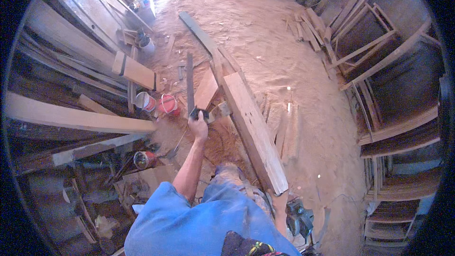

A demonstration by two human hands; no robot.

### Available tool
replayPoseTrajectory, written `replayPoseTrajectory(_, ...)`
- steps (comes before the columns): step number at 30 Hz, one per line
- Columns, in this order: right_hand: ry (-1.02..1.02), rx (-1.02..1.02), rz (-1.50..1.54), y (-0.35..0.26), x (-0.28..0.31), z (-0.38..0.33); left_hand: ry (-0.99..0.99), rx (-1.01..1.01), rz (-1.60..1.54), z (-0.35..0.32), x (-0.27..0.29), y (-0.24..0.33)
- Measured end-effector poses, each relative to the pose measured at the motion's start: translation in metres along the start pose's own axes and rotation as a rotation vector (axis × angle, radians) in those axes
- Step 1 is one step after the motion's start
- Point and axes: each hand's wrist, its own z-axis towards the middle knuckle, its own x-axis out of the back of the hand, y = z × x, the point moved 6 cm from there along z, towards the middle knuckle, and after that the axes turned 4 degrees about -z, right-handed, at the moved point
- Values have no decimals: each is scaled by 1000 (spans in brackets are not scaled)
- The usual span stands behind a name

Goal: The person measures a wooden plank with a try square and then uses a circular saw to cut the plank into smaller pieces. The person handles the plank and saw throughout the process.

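Observation:
My left hand [199, 127] is closed around the black handle of a long tool with a narrow dark blade [190, 78]; its exact kind does not show. The blade points away from me, left of a thick timber beam [253, 130]. That beam slants from far left to near right, with a pale sawn top and some dark marks. Low on the right, my right hand [276, 200] is by the beam's near end; its fingers are hidden. A wide board [206, 89] lies between the blade and the beam. Right of my right forearm sits a dark green power tool [300, 218].
Red-and-white buckets [145, 101] and a red bucket [168, 105] stand left, near a strapped timber block [134, 70]. Planks [80, 114] jut in from the left. Wooden frames [365, 52] and stacked boards [403, 182] line the right wall. Sawdust covers the floor [265, 33].

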Motion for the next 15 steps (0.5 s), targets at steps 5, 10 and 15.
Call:
replayPoseTrajectory(5,110,42,28,-61,-27,33,-155,-139,457,85,-129,135)
replayPoseTrajectory(10,222,124,-52,-119,31,2,-303,-310,551,138,-149,115)
replayPoseTrajectory(15,417,418,319,-187,47,-19,-534,-181,560,164,-184,101)
